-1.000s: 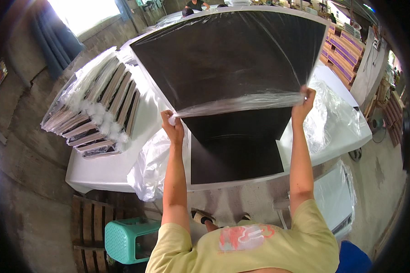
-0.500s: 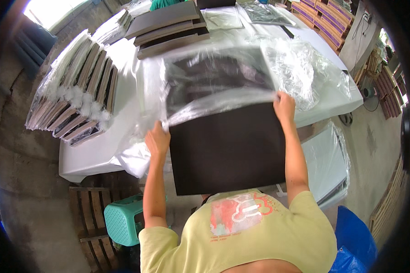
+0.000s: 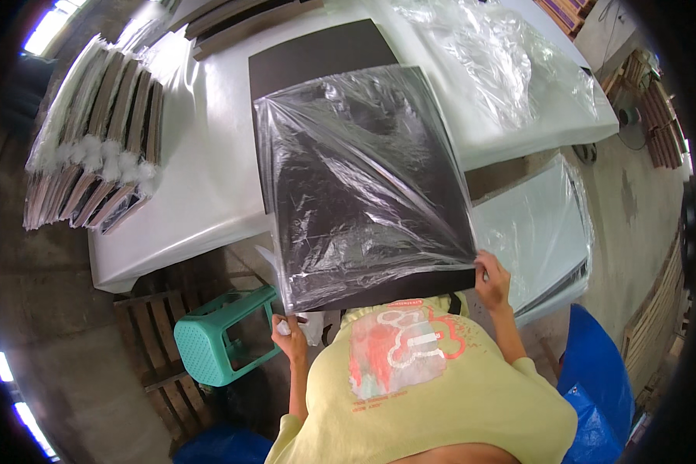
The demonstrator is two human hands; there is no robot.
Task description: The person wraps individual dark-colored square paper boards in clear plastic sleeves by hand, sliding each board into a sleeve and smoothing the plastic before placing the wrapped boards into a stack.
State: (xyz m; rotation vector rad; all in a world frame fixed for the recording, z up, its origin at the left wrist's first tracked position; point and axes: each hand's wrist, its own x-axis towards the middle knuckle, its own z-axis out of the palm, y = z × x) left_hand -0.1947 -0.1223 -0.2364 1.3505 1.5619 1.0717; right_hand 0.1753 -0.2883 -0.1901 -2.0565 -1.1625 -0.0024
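Left hand (image 3: 290,334) and right hand (image 3: 493,280) pinch the clear bag (image 3: 359,185) over the black panel (image 3: 325,58). Bagged panel stack (image 3: 93,139) at left; green stool (image 3: 220,334) below table (image 3: 201,178). Fingertips partly hidden.

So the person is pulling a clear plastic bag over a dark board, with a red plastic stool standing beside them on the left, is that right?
Nearly. The stool is teal green, not red, as the head view shows. The rest holds: the left hand and right hand grip the near edge of the clear plastic bag drawn over the dark board.
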